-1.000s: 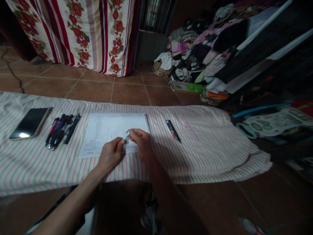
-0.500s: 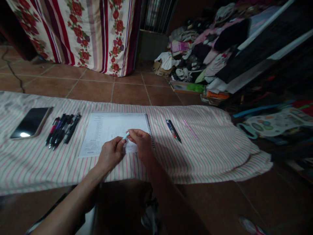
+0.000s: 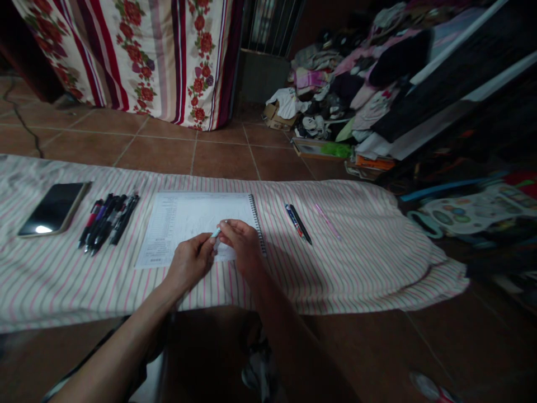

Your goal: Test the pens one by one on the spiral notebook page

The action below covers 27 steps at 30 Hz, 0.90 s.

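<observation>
Over the near edge of a spiral notebook [image 3: 201, 210], my two hands meet at a slim light-blue pen-like thing [image 3: 215, 232]. My left hand [image 3: 191, 258] pinches its lower end between thumb and fingers. The fingers of my right hand [image 3: 244, 242] close around its upper end. Only a short middle stretch shows, so I cannot tell its exact kind. The notebook lies open at a page with faint print and a column of text at the left, its spiral binding on the right side.
A bundle of several pens [image 3: 107, 224] and a smartphone [image 3: 54, 209] lie at the left on the striped cloth [image 3: 356, 263]. To the right are a multicoloured pen [image 3: 295, 221], a black pen [image 3: 302, 225] and a pink pen [image 3: 328, 221]. Clothes [image 3: 348, 84] are piled behind.
Almost nothing differs. Both hands keep hold of the light-blue thing, with a very slight shift of the fingers.
</observation>
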### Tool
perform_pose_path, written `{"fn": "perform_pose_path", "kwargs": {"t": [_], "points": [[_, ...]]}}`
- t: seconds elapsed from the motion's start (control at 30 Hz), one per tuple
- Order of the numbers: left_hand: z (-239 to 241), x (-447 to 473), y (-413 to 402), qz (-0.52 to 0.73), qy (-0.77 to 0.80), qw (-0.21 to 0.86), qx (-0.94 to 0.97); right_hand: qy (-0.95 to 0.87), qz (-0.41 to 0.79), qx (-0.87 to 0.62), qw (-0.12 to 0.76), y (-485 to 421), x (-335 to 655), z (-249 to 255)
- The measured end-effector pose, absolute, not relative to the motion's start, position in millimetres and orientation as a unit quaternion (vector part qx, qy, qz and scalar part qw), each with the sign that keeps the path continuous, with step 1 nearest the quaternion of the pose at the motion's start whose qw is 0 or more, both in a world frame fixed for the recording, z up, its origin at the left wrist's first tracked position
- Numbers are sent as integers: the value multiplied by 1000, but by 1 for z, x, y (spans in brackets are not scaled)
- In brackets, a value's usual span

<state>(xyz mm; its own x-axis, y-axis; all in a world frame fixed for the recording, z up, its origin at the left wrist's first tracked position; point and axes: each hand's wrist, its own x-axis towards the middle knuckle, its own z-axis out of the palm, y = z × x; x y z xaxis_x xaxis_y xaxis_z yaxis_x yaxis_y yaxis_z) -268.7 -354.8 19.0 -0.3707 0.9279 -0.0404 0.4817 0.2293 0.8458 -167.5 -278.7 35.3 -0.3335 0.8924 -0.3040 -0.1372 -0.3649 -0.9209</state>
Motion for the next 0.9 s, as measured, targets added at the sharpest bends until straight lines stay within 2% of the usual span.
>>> {"fn": "perform_pose_path", "kwargs": {"t": [0.37,0.9], "points": [[27,-265,-359,358,759,209,502,-420,661,-452,427,-270,-164,24],[20,-272,-360,358,764,209,494,-397,672,-455,429,-270,-162,28]]}}
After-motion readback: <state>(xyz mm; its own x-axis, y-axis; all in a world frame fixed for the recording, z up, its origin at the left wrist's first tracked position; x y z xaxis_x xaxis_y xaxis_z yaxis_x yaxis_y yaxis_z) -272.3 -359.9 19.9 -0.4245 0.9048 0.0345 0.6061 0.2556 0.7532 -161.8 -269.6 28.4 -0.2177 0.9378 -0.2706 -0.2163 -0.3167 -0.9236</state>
